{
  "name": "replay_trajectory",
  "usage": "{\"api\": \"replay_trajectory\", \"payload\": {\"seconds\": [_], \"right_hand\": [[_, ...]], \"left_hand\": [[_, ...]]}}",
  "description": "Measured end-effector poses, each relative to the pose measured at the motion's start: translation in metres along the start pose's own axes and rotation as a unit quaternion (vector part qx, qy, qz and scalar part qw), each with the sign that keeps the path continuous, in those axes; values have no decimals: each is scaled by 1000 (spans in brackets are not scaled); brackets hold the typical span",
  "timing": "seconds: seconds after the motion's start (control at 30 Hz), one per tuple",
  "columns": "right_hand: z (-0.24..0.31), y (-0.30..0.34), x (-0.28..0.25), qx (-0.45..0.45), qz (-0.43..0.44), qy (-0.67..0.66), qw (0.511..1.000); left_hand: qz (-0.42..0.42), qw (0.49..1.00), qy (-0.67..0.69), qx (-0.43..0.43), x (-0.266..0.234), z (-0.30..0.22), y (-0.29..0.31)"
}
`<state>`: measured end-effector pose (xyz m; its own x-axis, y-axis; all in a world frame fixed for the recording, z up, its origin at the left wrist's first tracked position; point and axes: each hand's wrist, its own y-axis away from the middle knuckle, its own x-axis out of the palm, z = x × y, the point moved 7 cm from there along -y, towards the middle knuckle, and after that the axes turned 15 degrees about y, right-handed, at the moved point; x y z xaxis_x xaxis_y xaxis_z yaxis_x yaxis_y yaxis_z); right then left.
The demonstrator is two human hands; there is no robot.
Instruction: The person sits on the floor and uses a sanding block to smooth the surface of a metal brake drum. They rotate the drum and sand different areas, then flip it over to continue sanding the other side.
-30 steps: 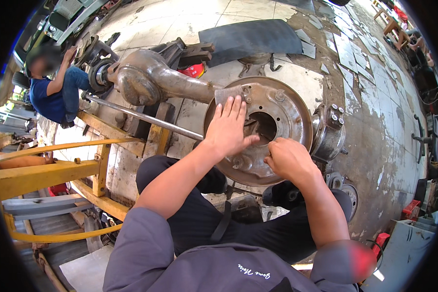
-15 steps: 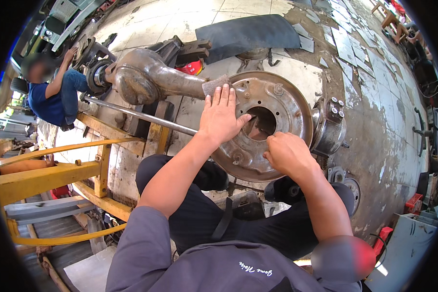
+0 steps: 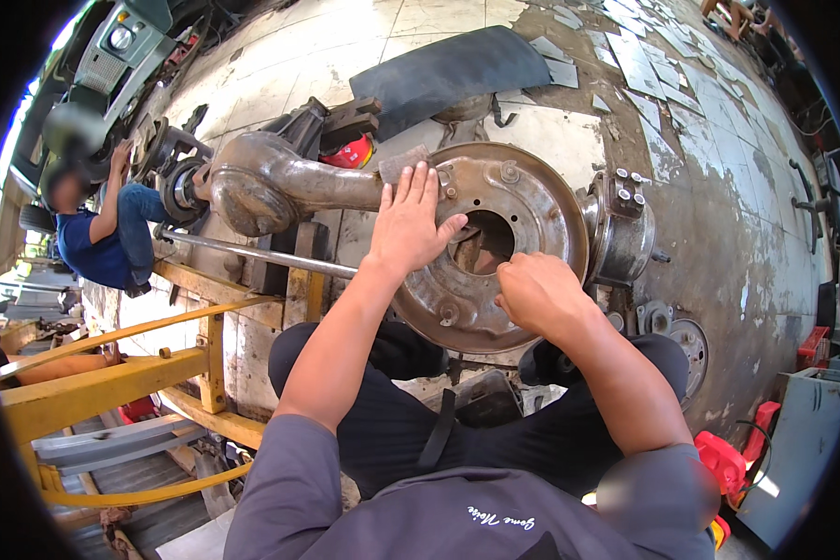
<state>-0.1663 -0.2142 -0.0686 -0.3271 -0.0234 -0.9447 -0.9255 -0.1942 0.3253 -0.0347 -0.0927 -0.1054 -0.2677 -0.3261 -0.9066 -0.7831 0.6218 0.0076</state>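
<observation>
A round rusty brake backing plate [image 3: 560, 201] with a central hole stands tilted in front of me, at the end of a brown axle housing [image 3: 252, 182]. My left hand [image 3: 409, 219] lies flat on the plate's left part with fingers stretched out. Its fingertips touch a rough, grey-brown piece [image 3: 401, 162] that looks like sandpaper or cloth, where the housing meets the plate. At the hole's lower right edge my right hand [image 3: 543, 294] is curled closed. Whatever it holds, if anything, is hidden by the fingers.
A metal drum-shaped part [image 3: 623, 229] is just right of the plate. A long steel shaft [image 3: 261, 252] and a yellow frame [image 3: 103, 381] lie left. Beyond is a dark curved panel [image 3: 453, 79]. Another person [image 3: 98, 238] crouches far left. A grey metal box [image 3: 793, 448] stands at right.
The view has shifted, so the plate and housing appear slightly farther left. Both hands keep nearly the same places on the plate.
</observation>
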Motion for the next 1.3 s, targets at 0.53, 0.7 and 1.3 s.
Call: {"api": "replay_trajectory", "payload": {"seconds": [0.53,0.7,1.3], "right_hand": [[-1,-1,1,4,-29,-1,1000],[-4,1,4,3,-35,-7,999],[0,-7,7,10,-5,7,1000]], "left_hand": [[-38,999,3,16,6,-2,-8],[-47,998,-35,11,15,-16,9],[14,997,27,67,4,-13,-14]]}}
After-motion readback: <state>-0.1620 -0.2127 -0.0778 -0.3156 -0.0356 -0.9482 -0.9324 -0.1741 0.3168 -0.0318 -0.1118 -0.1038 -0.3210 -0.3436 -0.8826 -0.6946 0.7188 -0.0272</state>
